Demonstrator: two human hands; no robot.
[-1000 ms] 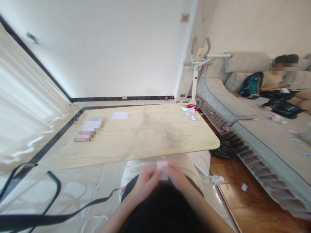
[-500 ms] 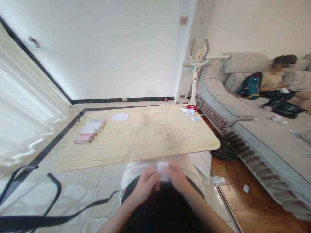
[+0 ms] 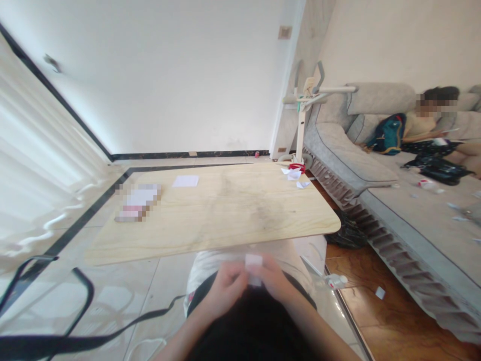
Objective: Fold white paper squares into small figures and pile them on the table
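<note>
A small piece of white paper (image 3: pixel 254 259) is held over my lap, below the table's near edge. My left hand (image 3: pixel 230 282) grips its left side with curled fingers, and my right hand (image 3: pixel 273 277) pinches it from the right. Fingers cover the paper's middle, so its folds cannot be made out. On the wooden table (image 3: pixel 210 215), a flat stack of white paper (image 3: pixel 185 181) lies toward the back left. Folded white paper shapes (image 3: pixel 293 174) sit at the far right corner beside a red object (image 3: pixel 297 167).
A blurred-out flat item (image 3: pixel 139 202) lies on the table's left. To the right stands a grey sofa (image 3: pixel 413 210), where a person (image 3: pixel 428 125) sits near a blue backpack (image 3: pixel 391 133). A plastic bottle (image 3: pixel 337 281) and a paper scrap (image 3: pixel 380 293) are low at the right.
Both hands and the paper have shifted slightly; the right thumb and fingers now cover the paper's middle. The table items have not moved.
</note>
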